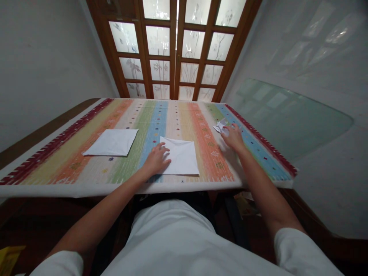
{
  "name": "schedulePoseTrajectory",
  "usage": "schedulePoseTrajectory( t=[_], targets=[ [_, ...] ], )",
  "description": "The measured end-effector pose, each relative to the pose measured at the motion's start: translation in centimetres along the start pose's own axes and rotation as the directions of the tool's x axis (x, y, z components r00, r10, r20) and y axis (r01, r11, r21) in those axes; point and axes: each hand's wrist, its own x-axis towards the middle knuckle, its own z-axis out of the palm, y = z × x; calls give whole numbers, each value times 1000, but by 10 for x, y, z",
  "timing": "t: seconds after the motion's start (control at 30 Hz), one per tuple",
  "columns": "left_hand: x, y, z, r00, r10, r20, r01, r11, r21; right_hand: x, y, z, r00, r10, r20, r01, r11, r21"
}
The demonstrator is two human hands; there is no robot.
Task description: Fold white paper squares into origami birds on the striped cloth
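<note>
A white square sheet of paper [181, 155] lies on the striped cloth in front of me. My left hand [156, 158] rests flat on its left edge with the fingers spread, so it is open. My right hand [234, 137] reaches to the right side of the table and touches a small folded white paper piece [220, 126] with its fingertips; the fingers look loosely stretched over it. A second white sheet [113, 142] lies further left, untouched by either hand.
A multicoloured striped tablecloth [71, 161] covers the table. Wooden doors with frosted glass panes [175, 50] stand behind the far edge. A glass pane [290, 115] leans against the wall to the right. A yellow object [7, 257] shows at the bottom left.
</note>
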Motion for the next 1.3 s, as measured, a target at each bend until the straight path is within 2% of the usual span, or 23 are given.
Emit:
schedulePoseTrajectory(
  t=[0.07, 0.17, 0.23, 0.3, 0.37, 0.43, 0.53, 0.63, 0.7, 0.73, 0.8, 0.87, 0.93, 1.0, 1.07, 1.13, 1.17, 1.23, 1.3],
  targets=[
    [6, -4, -2, 998, -27, -64, 19, 993, -118, 11, 8, 0, 997, 82, 5, -82, 996, -47],
    [12, -13, -20, 987, -93, -134, 58, 967, -248, 18, 13, 4, 994, 101, 43, -99, 994, -44],
    [14, -26, -45, 969, -136, -206, 77, 959, -274, 20, 14, 6, 994, 92, 55, -91, 996, -12],
    [13, -49, -77, 941, -191, -278, 116, 957, -266, 20, 17, 5, 996, 80, 31, -81, 996, 31],
    [9, -78, -112, 903, -274, -331, 189, 945, -268, 19, 20, 1, 997, 61, -38, -57, 995, 86],
    [3, -108, -144, 847, -397, -355, 301, 907, -295, 17, 21, -5, 991, 52, -122, -33, 987, 156],
    [-6, -146, -175, 751, -561, -348, 466, 824, -323, 12, 17, -14, 977, 91, -192, -33, 957, 287],
    [-11, -170, -181, 699, -645, -308, 561, 762, -323, 7, 8, -19, 978, 103, -181, -15, 900, 435],
    [-11, -181, -176, 654, -698, -290, 617, 715, -329, 5, 0, -20, 983, 82, -161, 15, 850, 527],
    [-11, -186, -173, 646, -710, -280, 634, 704, -320, 3, -4, -20, 987, 66, -150, 31, 823, 567],
    [-8, -194, -168, 658, -701, -276, 653, 713, -253, 1, -14, -21, 992, 19, -125, 65, 770, 635],
    [-2, -197, -165, 709, -632, -313, 628, 768, -127, -3, -25, -23, 994, -34, -106, 98, 721, 686],
    [7, -189, -162, 761, -534, -370, 571, 821, -11, -7, -38, -25, 993, -84, -83, 118, 660, 742],
    [19, -167, -156, 775, -491, -398, 527, 849, -20, -12, -54, -26, 989, -141, -37, 112, 574, 811],
    [32, -131, -142, 814, -458, -356, 436, 888, -147, -17, -72, -24, 982, -187, 20, 75, 486, 871],
    [43, -87, -118, 880, -403, -252, 313, 890, -333, -23, -92, -18, 972, -227, 57, 46, 423, 905],
    [47, -64, -104, 921, -337, -197, 224, 869, -441, -26, -102, -14, 968, -246, 56, 50, 403, 914],
    [52, -20, -72, 975, -208, -84, 105, 752, -651, -33, -122, -5, 962, -270, 29, 76, 370, 926],
    [55, 14, -41, 993, -110, -36, 43, 639, -768, -40, -141, 5, 960, -279, 10, 85, 325, 942]
  ],
)
